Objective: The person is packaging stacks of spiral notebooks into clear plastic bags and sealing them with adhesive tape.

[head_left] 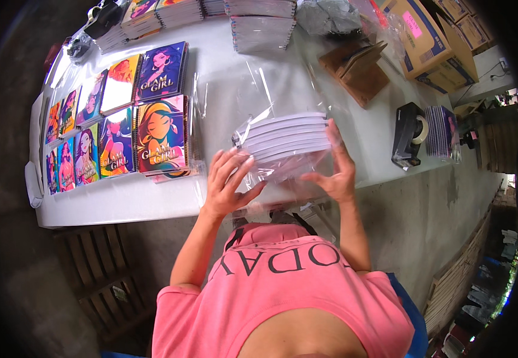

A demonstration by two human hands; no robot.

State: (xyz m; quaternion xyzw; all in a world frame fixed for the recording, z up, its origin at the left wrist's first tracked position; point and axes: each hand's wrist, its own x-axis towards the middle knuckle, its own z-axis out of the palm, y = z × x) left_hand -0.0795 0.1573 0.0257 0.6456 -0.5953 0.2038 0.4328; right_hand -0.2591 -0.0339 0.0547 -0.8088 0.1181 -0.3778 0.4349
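Observation:
In front of me on the table, a stack of notebooks (286, 140) sits inside a clear plastic bag (259, 86), page edges toward me. The bag's loose film spreads past the far side of the stack. My left hand (228, 179) rests at the stack's left corner, fingers stretched out and thumb apart over the film. On the other side, my right hand (337, 167) lies along the right edge of the stack, its fingers straight and its thumb pointing inward. Both hands touch the bagged stack from its sides, with neither wrapped round it.
Rows of spiral notebooks (162, 134) with colourful covers lie to the left. More notebook stacks (262, 27) stand at the back. A brown wooden piece (354, 71), a cardboard box (429, 45), a black tape dispenser (407, 136) and a bagged notebook stack (441, 132) are on the right.

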